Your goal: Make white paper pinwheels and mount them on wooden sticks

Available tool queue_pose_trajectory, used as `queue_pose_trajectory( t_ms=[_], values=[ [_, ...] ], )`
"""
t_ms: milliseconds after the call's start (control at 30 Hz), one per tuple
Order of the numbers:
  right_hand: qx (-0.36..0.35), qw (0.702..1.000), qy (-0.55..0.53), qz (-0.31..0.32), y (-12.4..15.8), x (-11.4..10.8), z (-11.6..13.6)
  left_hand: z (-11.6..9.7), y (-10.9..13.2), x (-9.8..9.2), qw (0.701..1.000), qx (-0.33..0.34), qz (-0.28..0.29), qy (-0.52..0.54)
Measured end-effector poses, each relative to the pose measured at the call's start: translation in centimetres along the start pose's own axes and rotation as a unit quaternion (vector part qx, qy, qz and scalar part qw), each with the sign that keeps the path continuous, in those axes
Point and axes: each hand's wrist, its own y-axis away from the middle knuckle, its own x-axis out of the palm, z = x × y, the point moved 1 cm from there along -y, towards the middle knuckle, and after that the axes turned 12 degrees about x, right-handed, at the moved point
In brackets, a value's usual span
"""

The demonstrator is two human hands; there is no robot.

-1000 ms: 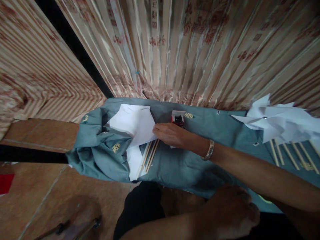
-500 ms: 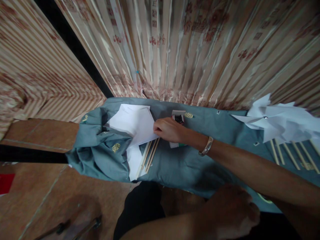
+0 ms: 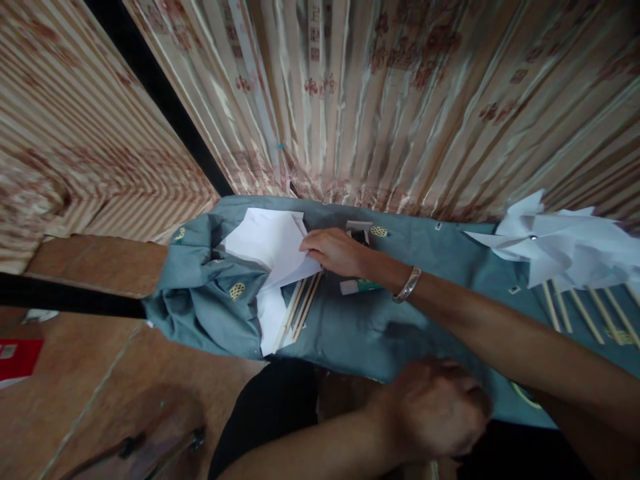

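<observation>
From where I stand, a tiled brown floor (image 3: pixel 90 393) lies at the left, with one red item (image 3: pixel 21 357) on it. Pleated, patterned curtains (image 3: pixel 360 100) hang behind a narrow surface draped in grey-green cloth (image 3: pixel 345 333), bunched at its left end.

On the cloth, left to right: several overlapping sheets of white paper (image 3: pixel 265 240), too closely layered to count; at least three wooden sticks (image 3: pixel 305 310) near them; one small box (image 3: pixel 359 230), partly hidden; one white-and-green tube (image 3: pixel 357 287); then overlapping white pinwheels (image 3: pixel 547 240), number unclear, with six sticks showing below.

The right hand (image 3: pixel 335 250), wearing one bracelet (image 3: pixel 407 285), has its fingertips drawn together, touching the paper's right edge; whether a sheet is pinched I cannot tell. The left hand (image 3: pixel 440 407), curled and blurred, is near the cloth's front edge; its grip is unclear.
</observation>
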Motion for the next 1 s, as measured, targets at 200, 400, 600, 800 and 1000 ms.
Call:
queue_pose_trajectory(
  t_ms=[200, 400, 600, 800, 1000],
  values=[
    [0.026, 0.999, 0.036, 0.007, -0.3, -0.3, 0.2, 0.6, 2.7, -4.3, 0.99, -0.099, -0.1, 0.018],
    [0.064, 0.996, -0.031, -0.046, 0.2, -1.3, -0.1, 2.0, 3.8, -5.1, 0.98, -0.158, -0.123, 0.018],
    [0.098, 0.968, -0.176, -0.147, 3.9, -4.5, -1.7, 2.8, 3.9, -5.0, 0.973, -0.178, -0.141, 0.047],
    [0.181, 0.863, -0.409, -0.236, 12.1, -5.7, -4.3, 3.9, 4.0, -4.0, 0.955, -0.228, -0.165, 0.095],
    [0.289, 0.742, -0.514, -0.319, 20.6, -5.3, -5.3, 4.8, 2.9, -3.0, 0.895, -0.324, -0.231, 0.203]
  ],
)
